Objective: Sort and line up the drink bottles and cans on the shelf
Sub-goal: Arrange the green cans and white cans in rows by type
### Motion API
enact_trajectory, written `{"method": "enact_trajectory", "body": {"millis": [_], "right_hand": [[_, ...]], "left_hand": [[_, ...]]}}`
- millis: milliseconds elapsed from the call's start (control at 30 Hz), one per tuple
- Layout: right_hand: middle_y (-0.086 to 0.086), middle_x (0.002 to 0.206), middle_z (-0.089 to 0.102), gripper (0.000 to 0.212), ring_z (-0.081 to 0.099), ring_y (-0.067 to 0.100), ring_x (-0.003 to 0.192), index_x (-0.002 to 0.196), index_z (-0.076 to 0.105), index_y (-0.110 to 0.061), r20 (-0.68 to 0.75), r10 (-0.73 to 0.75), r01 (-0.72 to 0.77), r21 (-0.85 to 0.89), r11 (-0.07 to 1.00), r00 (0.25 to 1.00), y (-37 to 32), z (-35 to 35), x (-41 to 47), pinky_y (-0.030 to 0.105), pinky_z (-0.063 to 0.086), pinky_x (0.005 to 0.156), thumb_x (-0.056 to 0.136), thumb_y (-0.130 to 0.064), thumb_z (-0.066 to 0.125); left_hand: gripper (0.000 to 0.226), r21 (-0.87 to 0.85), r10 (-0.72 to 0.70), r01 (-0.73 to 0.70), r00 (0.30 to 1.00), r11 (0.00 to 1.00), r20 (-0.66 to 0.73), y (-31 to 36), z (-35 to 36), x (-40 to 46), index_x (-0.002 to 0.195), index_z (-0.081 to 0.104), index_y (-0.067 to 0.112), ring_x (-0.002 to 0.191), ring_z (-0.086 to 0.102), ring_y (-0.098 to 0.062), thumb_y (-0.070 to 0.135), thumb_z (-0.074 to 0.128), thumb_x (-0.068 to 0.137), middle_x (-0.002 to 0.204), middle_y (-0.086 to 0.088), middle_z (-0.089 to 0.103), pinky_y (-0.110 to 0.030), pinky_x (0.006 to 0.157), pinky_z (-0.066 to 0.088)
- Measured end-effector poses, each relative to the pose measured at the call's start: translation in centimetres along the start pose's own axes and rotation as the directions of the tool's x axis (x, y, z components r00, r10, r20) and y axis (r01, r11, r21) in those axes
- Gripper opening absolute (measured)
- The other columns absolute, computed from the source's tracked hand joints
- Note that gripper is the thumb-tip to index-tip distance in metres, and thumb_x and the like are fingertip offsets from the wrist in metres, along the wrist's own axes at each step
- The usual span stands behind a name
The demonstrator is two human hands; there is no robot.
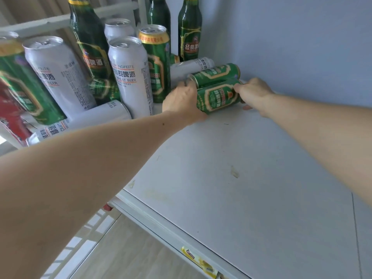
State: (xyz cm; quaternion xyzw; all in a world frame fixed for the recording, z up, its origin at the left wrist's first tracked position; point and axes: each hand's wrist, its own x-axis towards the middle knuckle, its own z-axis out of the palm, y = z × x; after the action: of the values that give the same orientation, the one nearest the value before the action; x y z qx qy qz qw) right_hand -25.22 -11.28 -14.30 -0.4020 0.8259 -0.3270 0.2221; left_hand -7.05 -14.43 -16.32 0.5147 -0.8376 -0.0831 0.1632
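Two bare arms reach forward over a white shelf (pixel 241 168). The left hand (pixel 182 101) wraps around one end of a green can (pixel 218 97) lying on its side, fingers curled over the top and the palm against its end. The right hand (pixel 254 93) grips the opposite end of that same can, fingers curled over the upper edge and the thumb resting on the shelf just below it. The can sits on the shelf near the back wall, held between the two hands.

Touching it from behind lies a second green can (pixel 215 74), also on its side. Behind that one a white can (pixel 189 67) lies on its side too.

To the left the drinks crowd together. A tall white wheat beer can (pixel 130 75) stands upright, with an upright green can with a gold rim (pixel 157 63) just behind it. Two dark green glass bottles (pixel 190 31) stand at the back by the wall, and a third green bottle (pixel 88 37) stands farther left. More white and green cans stand at the far left, a white can (pixel 80 123) lies flat in front of them, and a red package (pixel 10 115) shows at the edge.

A yellow sticker (pixel 199 260) clings to the front edge of the shelf. Pale wooden flooring (pixel 130 248) shows below.
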Motion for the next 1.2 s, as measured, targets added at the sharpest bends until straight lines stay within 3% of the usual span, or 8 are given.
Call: {"method": "enact_trajectory", "body": {"millis": [133,300,433,533,733,1033,1200], "right_hand": [[0.01,0.108,0.064,0.041,0.066,0.025,0.094,0.119,0.053,-0.009,0.001,0.064,-0.063,0.131,0.989,0.998,0.3,-0.6,-1.0,0.032,0.057,0.067,0.088,-0.036,0.052],[0.011,0.113,0.062,0.038,0.069,0.025,0.089,0.118,0.034,-0.011,-0.001,0.122,-0.114,0.341,0.933,0.993,0.5,-1.9,-2.7,0.038,0.059,0.064,0.091,-0.029,0.054],[0.01,0.114,0.061,0.043,0.07,0.022,0.088,0.12,0.036,-0.006,-0.054,0.138,-0.106,0.394,0.913,0.989,0.8,-3.9,-4.4,0.034,0.059,0.064,0.09,-0.027,0.059],[0.013,0.113,0.065,0.052,0.071,0.023,0.085,0.126,0.045,-0.004,-0.044,0.144,-0.114,0.4,0.909,0.989,1.3,-6.0,-6.4,0.036,0.06,0.065,0.085,-0.028,0.066],[0.01,0.104,0.068,0.042,0.071,0.022,0.085,0.116,0.058,-0.003,-0.1,0.127,-0.083,0.361,0.929,0.987,2.4,-11.0,-11.5,0.038,0.06,0.075,0.083,-0.025,0.073],[0.008,0.103,0.067,0.051,0.07,0.02,0.087,0.114,0.057,-0.003,-0.23,0.191,-0.122,0.286,0.951,0.954,5.9,-20.5,-19.8,0.037,0.06,0.075,0.074,-0.021,0.082],[0.006,0.099,0.067,0.035,0.068,0.019,0.092,0.1,0.06,-0.01,-0.251,0.221,-0.166,0.221,0.961,0.943,9.0,-25.5,-23.2,0.04,0.059,0.079,0.074,-0.02,0.082]], "left_hand": [[0.103,-0.045,0.019,-0.019,1.0,0.999,0.003,0.4,-0.1,-0.8,0.143,0.027,0.007,0.108,0.055,-0.031,0.046,0.081,0.065,0.124,-0.011,0.05,-0.036,0.079,0.046],[0.084,-0.081,0.045,-0.042,0.998,0.996,0.036,1.4,-0.5,-2.2,0.128,0.041,0.01,0.108,0.054,-0.031,0.046,0.082,0.063,0.126,-0.009,0.049,-0.038,0.082,0.049],[0.076,-0.134,0.059,-0.049,0.995,0.99,0.076,2.7,-0.6,-3.8,0.12,0.045,0.013,0.101,0.055,-0.028,0.047,0.081,0.063,0.115,-0.007,0.053,-0.036,0.078,0.048],[0.07,-0.192,0.077,-0.057,0.993,0.98,0.095,4.0,-0.6,-5.3,0.113,0.046,0.013,0.096,0.055,-0.026,0.045,0.081,0.061,0.107,-0.006,0.054,-0.034,0.073,0.047],[0.067,-0.235,0.14,-0.101,0.978,0.967,0.153,8.1,-0.7,-8.7,0.107,0.046,0.016,0.087,0.055,-0.024,0.046,0.081,0.058,0.101,-0.003,0.056,-0.032,0.063,0.045],[0.07,-0.385,0.335,-0.245,0.923,0.89,0.188,17.7,-0.2,-14.6,0.114,0.049,0.018,0.091,0.053,-0.02,0.052,0.08,0.062,0.105,-0.002,0.052,-0.033,0.073,0.049],[0.067,-0.493,0.417,-0.279,0.888,0.824,0.193,23.6,0.9,-17.4,0.114,0.048,0.016,0.091,0.053,-0.019,0.047,0.08,0.063,0.106,-0.003,0.054,-0.031,0.071,0.049]]}}
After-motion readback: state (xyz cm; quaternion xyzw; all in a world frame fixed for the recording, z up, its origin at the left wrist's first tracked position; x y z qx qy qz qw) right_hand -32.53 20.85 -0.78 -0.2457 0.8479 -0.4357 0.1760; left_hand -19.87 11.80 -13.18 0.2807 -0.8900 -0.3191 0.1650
